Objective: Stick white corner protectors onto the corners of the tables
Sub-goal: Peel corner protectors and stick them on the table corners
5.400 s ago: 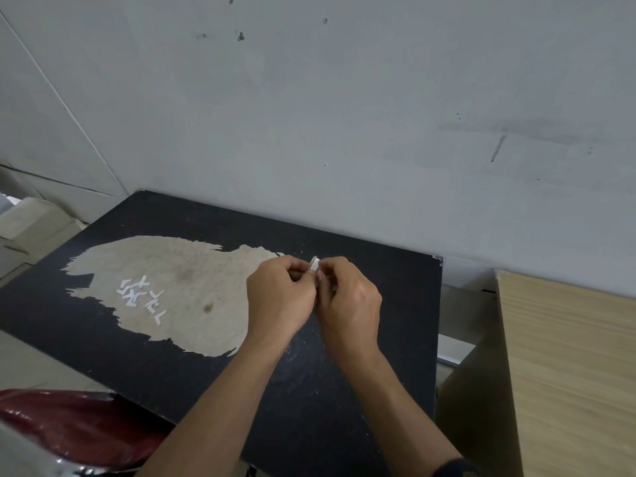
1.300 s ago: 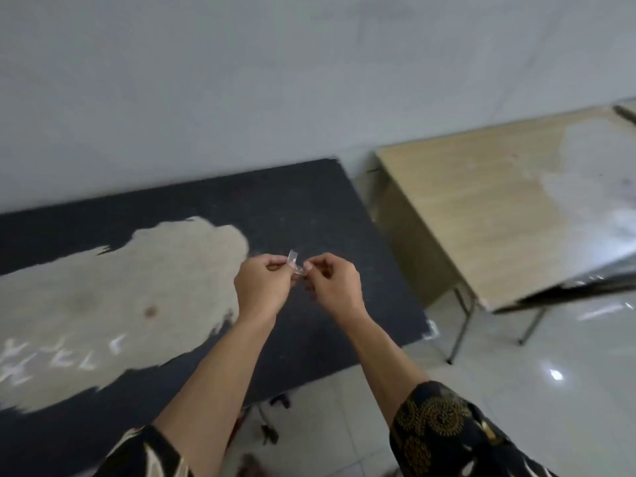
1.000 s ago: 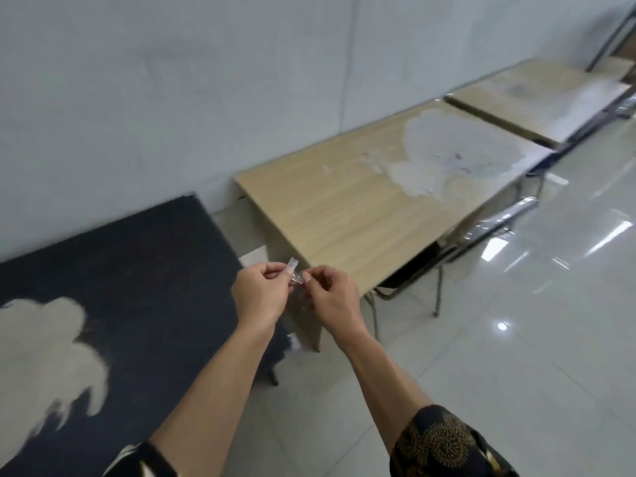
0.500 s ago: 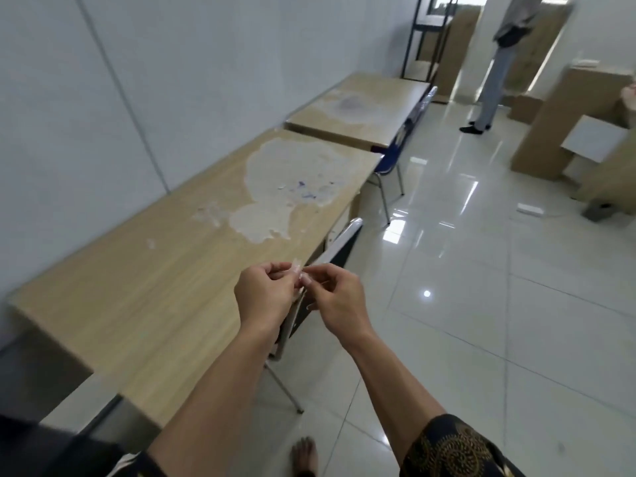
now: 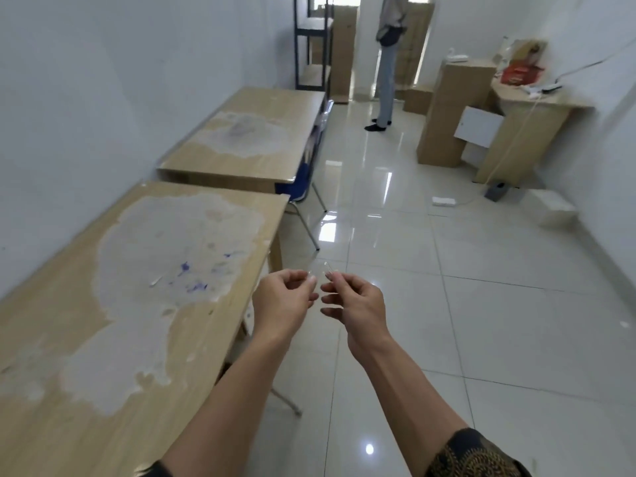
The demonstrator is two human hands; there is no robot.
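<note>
Left hand (image 5: 284, 302) and right hand (image 5: 356, 306) each keep a pinching grip on one end of a small pale corner protector (image 5: 322, 267), in the air just right of the near bench (image 5: 137, 270). It looks ready for sticking. The next move calls for seating it squarely on that bench's far corner (image 5: 284, 198).

My left hand (image 5: 284, 301) and right hand (image 5: 359, 306) pinch one corner protector (image 5: 322, 268) between them; counter (image 5: 137, 270) just left of them.

Nothing can be read: print on the red package (image 5: 521, 73), lying on the desk (image 5: 530, 110) across the room from the near table (image 5: 86, 390), is too blurred, and blue marks (image 5: 185, 267) on that table form no legible letters
</note>
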